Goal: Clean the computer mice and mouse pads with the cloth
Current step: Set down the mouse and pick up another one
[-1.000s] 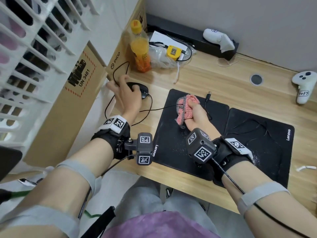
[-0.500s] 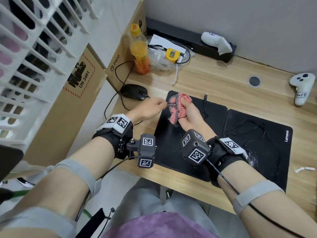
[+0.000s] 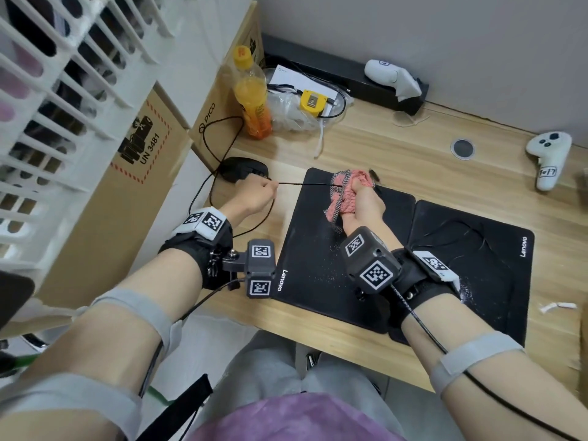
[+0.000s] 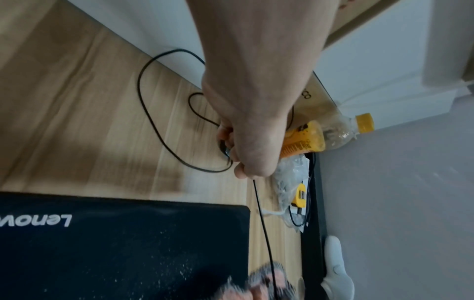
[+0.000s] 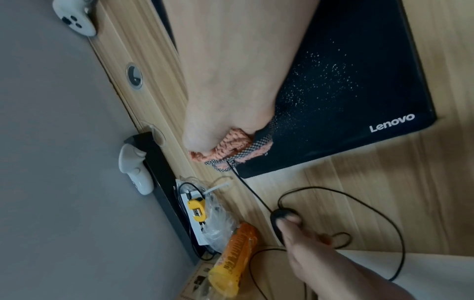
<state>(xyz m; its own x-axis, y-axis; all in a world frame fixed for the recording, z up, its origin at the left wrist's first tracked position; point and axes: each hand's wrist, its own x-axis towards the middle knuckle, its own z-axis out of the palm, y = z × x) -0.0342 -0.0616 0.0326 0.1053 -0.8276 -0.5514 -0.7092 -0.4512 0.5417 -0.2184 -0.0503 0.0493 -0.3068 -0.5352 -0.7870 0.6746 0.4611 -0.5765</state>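
Note:
A black wired mouse lies on the desk left of two black Lenovo mouse pads. My left hand pinches the mouse cable just in front of the mouse. The cable runs taut to the right into a pink cloth. My right hand grips that cloth, bunched round the cable, over the left pad's far edge. The right wrist view shows the cloth, the cable and the mouse. White specks dot both pads.
An orange drink bottle, a plastic bag with a yellow part and cardboard boxes stand at the back left. Two white controllers lie at the back right. Loose cable loops lie by the desk's left edge.
My left hand left the mouse, reached to the cloth, pinched the cable and drew back left, pulling it taut. My right hand with the cloth shifted slightly toward the pad's far edge.

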